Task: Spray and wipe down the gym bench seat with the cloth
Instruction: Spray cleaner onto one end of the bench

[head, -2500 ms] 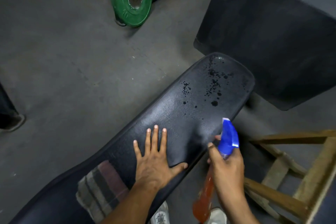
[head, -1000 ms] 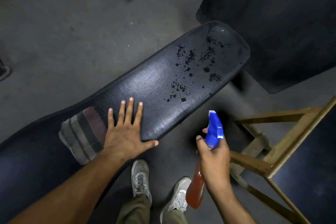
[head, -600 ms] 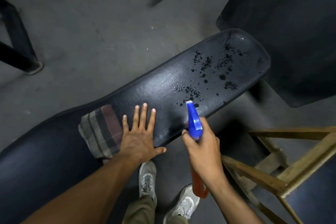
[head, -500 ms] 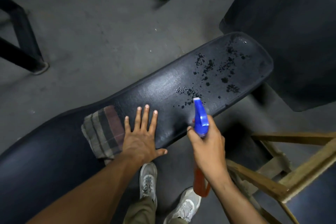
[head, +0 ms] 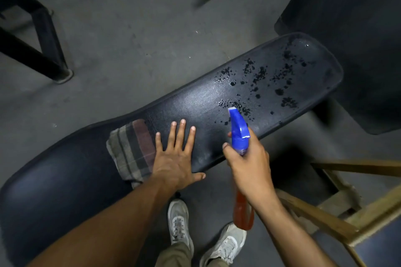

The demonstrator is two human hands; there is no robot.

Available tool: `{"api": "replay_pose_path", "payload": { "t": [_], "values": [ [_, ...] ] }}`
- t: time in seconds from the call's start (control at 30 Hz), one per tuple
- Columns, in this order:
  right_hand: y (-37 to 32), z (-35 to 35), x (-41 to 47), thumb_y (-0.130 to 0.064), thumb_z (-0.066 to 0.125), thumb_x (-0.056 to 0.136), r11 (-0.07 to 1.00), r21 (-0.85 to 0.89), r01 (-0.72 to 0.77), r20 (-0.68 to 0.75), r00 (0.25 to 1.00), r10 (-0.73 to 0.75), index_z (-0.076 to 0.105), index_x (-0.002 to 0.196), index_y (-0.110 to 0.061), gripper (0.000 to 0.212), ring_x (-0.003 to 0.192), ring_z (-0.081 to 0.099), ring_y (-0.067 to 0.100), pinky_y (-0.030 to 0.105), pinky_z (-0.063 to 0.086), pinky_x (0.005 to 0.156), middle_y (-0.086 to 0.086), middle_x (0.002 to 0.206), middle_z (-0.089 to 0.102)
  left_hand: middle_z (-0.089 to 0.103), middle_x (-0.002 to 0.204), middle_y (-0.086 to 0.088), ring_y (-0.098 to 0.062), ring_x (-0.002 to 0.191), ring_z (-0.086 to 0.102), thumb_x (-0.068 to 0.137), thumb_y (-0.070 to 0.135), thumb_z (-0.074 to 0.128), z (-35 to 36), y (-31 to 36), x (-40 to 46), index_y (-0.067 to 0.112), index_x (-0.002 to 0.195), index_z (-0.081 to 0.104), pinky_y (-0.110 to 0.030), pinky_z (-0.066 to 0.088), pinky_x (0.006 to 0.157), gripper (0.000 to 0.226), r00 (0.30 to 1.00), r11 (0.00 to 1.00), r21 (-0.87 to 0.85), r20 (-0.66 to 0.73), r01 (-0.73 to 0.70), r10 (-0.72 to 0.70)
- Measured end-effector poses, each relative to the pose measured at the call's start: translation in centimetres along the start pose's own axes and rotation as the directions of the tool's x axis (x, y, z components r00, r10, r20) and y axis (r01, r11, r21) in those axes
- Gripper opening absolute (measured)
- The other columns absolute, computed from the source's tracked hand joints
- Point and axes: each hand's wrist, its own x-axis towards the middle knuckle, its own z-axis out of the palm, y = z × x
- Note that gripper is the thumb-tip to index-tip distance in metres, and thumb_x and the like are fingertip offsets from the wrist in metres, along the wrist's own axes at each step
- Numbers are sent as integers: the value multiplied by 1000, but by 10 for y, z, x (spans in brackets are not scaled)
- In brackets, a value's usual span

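Spray step in hand, wipe not yet done. Our right hand (head: 249, 167) has its fingers wrapped round the neck of the blue-headed spray bottle w/ orange-red liquid (head: 238, 130), nozzle aimed over the black padded vinyl gym bench seat (head: 206, 102). Our left hand (head: 175, 158) lies flat on the tabletop, fingers spread, holding nothing. The striped grey-and-maroon folded cloth (head: 130, 154) sits on the pad, just beside the left hand, touching its edge.

Droplets (head: 260, 78) cluster on the far half of the seat; the near part by the left hand looks dry.

Risks, as we judge them:
- Next squirt could hit our left hand, since the nozzle is near it.
- Uneven coverage means a dry wipe near us, pooling at the far end.
- Cloth lies at the near edge, so it could slip off when grabbed.

Hidden/unclear: trigger finger is behind the spray head, so we can't tell if it's pressed. Bottle body is mostly behind the wrist, fill level unclear. Bench frame not visible.
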Motion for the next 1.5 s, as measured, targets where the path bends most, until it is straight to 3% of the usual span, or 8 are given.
{"api": "replay_pose_path", "payload": {
  "t": [0.37,0.53,0.7,0.77,0.87,0.97,1.1,1.5],
  "values": [
    [7,6,-18,-15,78,87,999,-20,-25,-7,1000,25,65,102,-12,20,83,66,24,37,47,79,8,87,75,-54,151,-11,-33,143,-45,71,92,49,2,-2,-1,19,145,-43,-70,-9,117,139,999,999,-37,-43,-26,25],
    [2,17,-31,-12,77,86,996,-81,44,32,999,-42,64,100,-12,18,80,65,23,39,48,77,6,84,75,-51,153,-11,-34,144,-43,73,91,47,4,-3,-1,18,149,-38,-71,-10,116,135,997,998,-49,-61,-44,41],
    [-2,24,-57,-13,77,86,999,-42,21,42,999,-19,63,97,-14,18,63,58,8,19,44,62,-5,74,67,-55,149,-10,-33,143,-44,74,90,47,7,-7,-1,19,153,-34,-71,-12,115,133,994,993,-94,-94,-67,58],
    [5,23,-69,-16,77,85,998,-52,25,48,999,-23,62,93,-15,17,59,55,10,21,43,60,-5,72,65,-52,152,-9,-32,144,-43,73,90,48,5,-11,-1,20,153,-34,-70,-12,116,134,992,989,-110,-92,-98,89],
    [19,18,-87,-12,77,85,995,-100,20,49,999,-15,59,89,-15,19,65,56,19,27,46,68,1,75,63,-43,160,-6,-28,149,-36,74,90,47,-1,-23,-3,23,156,-28,-64,-12,120,130,984,979,-132,-99,-157,145],
    [31,13,-102,-9,77,87,994,-110,-25,2,1000,25,59,92,-15,19,69,58,18,22,46,67,0,80,64,-28,167,-5,-22,153,-27,76,91,41,-2,-38,-8,21,160,-19,-60,-13,122,124,971,975,-115,-165,-192,172],
    [39,11,-112,-8,75,87,994,-88,-69,-34,997,67,59,90,-14,18,68,56,20,18,42,62,3,80,63,-21,169,-5,-22,155,-24,77,92,35,2,-54,-18,19,161,-14,-58,-14,122,121,965,978,-140,-231,-157,121],
    [15,52,-120,-13,72,85,989,-142,32,138,990,-13,48,83,-18,25,61,46,19,36,43,66,-3,68,54,-15,171,-5,-22,156,-20,77,93,29,32,-103,-54,16,162,-7,-58,-9,124,120,945,945,-324,-299,32,-135]
  ]
}}
